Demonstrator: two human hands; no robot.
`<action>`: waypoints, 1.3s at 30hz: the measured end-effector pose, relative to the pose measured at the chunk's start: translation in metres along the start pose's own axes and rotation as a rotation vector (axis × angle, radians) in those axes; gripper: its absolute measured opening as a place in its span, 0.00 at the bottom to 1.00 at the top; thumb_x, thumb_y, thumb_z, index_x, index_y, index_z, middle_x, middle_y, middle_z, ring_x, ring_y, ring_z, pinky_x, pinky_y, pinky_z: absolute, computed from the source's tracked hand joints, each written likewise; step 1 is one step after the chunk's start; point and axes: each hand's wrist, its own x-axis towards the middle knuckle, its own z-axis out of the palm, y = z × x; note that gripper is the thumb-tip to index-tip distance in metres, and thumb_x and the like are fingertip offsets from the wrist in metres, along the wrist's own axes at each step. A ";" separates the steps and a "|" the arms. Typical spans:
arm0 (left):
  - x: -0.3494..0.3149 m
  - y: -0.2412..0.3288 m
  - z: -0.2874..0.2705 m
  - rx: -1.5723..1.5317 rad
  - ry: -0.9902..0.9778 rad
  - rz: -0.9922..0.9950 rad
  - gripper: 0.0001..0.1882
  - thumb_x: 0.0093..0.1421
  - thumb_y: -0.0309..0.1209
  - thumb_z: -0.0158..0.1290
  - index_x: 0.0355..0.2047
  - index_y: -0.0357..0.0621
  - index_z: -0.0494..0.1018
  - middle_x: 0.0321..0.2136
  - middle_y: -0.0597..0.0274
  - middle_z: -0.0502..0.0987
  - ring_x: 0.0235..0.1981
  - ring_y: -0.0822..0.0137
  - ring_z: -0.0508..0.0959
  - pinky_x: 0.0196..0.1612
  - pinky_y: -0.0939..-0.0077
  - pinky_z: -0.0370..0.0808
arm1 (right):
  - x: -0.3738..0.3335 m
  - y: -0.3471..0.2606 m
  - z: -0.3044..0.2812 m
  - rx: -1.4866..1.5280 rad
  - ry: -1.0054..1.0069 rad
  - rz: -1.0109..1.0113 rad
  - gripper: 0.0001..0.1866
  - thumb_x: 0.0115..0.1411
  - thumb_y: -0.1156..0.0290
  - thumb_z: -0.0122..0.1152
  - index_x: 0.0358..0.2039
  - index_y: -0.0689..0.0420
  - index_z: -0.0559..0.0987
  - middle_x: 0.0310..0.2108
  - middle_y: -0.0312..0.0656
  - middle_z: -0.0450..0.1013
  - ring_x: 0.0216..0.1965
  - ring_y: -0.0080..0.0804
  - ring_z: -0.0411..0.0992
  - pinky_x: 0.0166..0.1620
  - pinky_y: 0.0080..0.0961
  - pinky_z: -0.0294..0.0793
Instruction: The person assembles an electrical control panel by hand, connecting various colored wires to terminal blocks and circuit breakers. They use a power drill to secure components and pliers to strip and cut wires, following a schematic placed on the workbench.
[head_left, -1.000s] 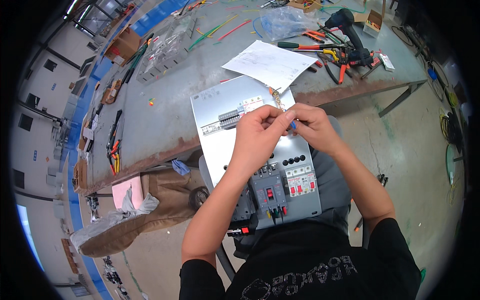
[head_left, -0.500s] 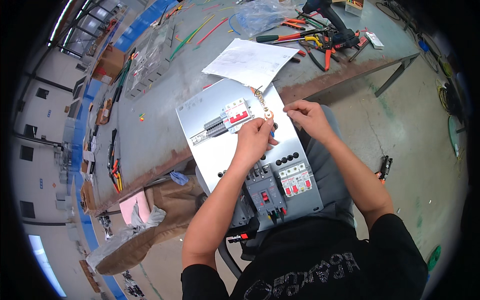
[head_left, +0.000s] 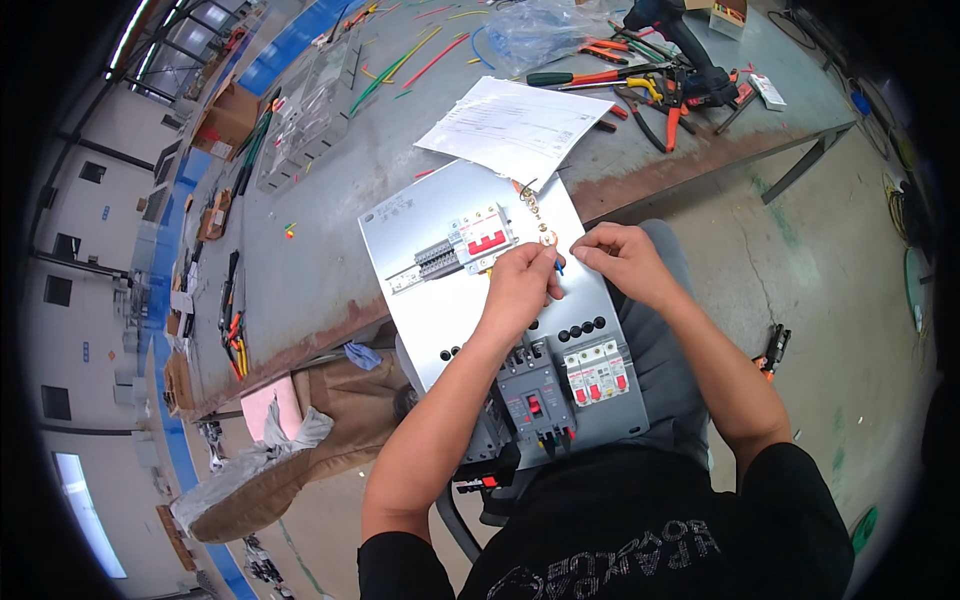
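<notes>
A silvery metal mounting plate (head_left: 430, 330) rests across my lap, its far end against the table. My left hand (head_left: 520, 288) is closed in a pinch beside a brass terminal strip (head_left: 531, 202). By its fingertips shows a small blue piece (head_left: 559, 267); what the fingers hold is hidden. Just right of it, my right hand (head_left: 630, 262) is also pinched, over the plate's right edge, its contents too small to tell. A breaker with red levers (head_left: 486, 240) and grey terminal blocks (head_left: 437, 260) sit left. Nearer me are a dark moulded-case breaker (head_left: 533, 395) and several small white breakers (head_left: 598, 377).
Paper sheets (head_left: 520, 125) overlap the plate's far end. Pliers (head_left: 672, 128), cutters and a cordless drill (head_left: 680, 45) lie at the back right of the grey table (head_left: 300, 275). A clear plastic bag (head_left: 535, 35) and a transparent-covered unit (head_left: 305, 120) are behind.
The view has shifted slightly, so the plate and table sit a little right and lower. Both hands stay pinched by the brass strip; the blue piece shows more plainly.
</notes>
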 end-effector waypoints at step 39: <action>-0.004 -0.017 -0.008 0.058 -0.083 -0.023 0.14 0.71 0.25 0.47 0.51 0.32 0.78 0.42 0.53 0.85 0.40 0.64 0.88 0.37 0.73 0.81 | -0.005 -0.026 0.027 -0.027 -0.037 0.158 0.09 0.65 0.71 0.71 0.31 0.65 0.85 0.23 0.37 0.79 0.23 0.19 0.75 0.27 0.21 0.74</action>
